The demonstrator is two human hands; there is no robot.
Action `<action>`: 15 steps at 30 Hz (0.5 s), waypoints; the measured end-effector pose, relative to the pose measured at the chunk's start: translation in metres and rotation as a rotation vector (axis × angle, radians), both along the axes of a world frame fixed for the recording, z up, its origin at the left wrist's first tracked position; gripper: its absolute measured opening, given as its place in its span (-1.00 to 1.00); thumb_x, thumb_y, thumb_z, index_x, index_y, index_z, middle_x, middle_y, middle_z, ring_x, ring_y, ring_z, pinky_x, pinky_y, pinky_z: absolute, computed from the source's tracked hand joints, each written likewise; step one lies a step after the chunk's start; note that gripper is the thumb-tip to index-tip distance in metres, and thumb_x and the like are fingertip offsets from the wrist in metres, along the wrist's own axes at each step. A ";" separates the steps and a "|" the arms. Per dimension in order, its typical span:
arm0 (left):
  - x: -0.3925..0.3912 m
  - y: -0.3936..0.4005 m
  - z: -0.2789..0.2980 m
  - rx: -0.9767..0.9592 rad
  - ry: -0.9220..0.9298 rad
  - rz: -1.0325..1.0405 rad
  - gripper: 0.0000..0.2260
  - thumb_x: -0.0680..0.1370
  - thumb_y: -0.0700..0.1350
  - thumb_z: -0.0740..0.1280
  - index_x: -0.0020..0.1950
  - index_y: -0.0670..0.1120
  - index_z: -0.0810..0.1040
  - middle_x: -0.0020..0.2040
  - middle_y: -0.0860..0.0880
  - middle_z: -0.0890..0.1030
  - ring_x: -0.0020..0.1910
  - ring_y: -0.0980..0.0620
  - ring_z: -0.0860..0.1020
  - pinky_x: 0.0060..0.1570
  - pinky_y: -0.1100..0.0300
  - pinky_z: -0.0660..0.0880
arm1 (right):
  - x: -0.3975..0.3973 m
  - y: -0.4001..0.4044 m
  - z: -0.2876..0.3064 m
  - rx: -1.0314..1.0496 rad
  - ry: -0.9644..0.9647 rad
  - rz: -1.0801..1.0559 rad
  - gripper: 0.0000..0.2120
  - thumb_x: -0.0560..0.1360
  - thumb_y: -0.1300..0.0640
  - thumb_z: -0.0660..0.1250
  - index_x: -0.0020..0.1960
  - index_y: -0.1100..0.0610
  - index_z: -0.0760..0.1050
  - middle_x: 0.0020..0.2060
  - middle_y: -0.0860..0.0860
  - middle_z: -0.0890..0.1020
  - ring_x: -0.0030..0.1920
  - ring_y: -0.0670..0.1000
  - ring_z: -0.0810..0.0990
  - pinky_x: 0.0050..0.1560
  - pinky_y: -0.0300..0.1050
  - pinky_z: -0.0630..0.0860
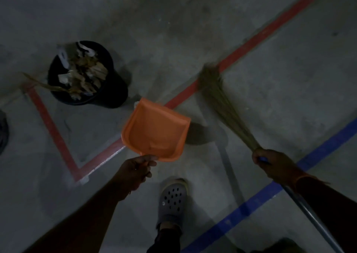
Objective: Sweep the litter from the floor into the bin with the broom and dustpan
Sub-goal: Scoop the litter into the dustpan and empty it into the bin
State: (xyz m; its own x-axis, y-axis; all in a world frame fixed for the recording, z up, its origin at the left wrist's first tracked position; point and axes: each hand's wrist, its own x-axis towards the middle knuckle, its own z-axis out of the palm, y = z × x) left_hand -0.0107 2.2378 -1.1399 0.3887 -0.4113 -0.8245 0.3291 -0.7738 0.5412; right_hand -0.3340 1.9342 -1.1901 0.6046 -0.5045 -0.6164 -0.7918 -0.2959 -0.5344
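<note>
**Two hands busy, bin already heaped**

Two tools are in our grip as we look down at the grey concrete floor point(173, 30). Our left hand point(135, 172) pinches the near end of the orange dustpan point(154, 130), thumb and fingers closed on its short handle, and the pan hangs above the floor with its open mouth pointing away from us; its shadow falls just to its right. The pan looks bare inside, apart from a faint moulded mark.

Our right hand point(270, 163) is wrapped tight round the broom point(222, 102) where the straw bristles meet the blue collar of the handle. The bristles fan out ahead and to the left, their blurred tips lying over the red floor line point(260, 34). The grey handle runs back under our forearm to the lower right corner.

The black bin point(108, 90) stands to the left of the dustpan, well apart from the broom, near a corner of the red tape. It is heaped with litter point(85, 73): dry brown leaves and white paper scraps, with one long leaf hanging over its left rim.

A blue floor line point(251, 204) crosses beneath our right arm, and our foot in a grey perforated clog point(172, 200) is planted between the arms.
</note>
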 end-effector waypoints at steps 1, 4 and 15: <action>0.003 0.009 0.002 0.001 -0.004 0.016 -0.74 0.64 -0.34 0.23 0.23 -0.14 0.61 -0.10 -0.05 0.62 -0.42 0.20 0.53 -0.51 0.36 0.36 | 0.007 0.006 0.001 -0.011 -0.022 0.054 -0.78 0.50 0.21 0.33 -0.15 -0.12 0.49 -0.31 -0.04 0.59 -0.34 -0.13 0.57 -0.24 -0.17 0.56; 0.011 0.040 0.006 0.007 -0.016 0.088 -0.73 0.65 -0.31 0.24 0.19 -0.06 0.65 0.00 -0.10 0.66 -0.38 0.14 0.53 -0.50 0.29 0.33 | 0.018 0.016 0.013 -0.023 -0.073 0.202 -0.80 0.42 0.12 0.29 -0.11 -0.20 0.45 -0.21 -0.03 0.59 -0.18 -0.03 0.60 -0.07 0.04 0.57; -0.021 0.137 0.057 -0.145 -0.065 0.391 -0.66 0.64 -0.36 0.22 0.19 -0.02 0.68 0.13 -0.11 0.66 -0.21 0.00 0.58 -0.36 0.18 0.42 | 0.062 0.019 0.113 -0.039 -0.111 0.513 -0.61 0.46 0.40 0.35 -0.12 -0.12 0.51 -0.15 -0.09 0.59 -0.11 -0.12 0.60 -0.04 -0.23 0.49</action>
State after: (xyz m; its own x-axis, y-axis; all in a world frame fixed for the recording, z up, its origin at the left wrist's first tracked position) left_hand -0.0316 2.3744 -1.0829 0.5878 -0.3325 -0.7375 0.5448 -0.5113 0.6647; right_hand -0.2719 1.9533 -1.0774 0.8402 -0.1475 -0.5218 -0.4794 -0.6518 -0.5877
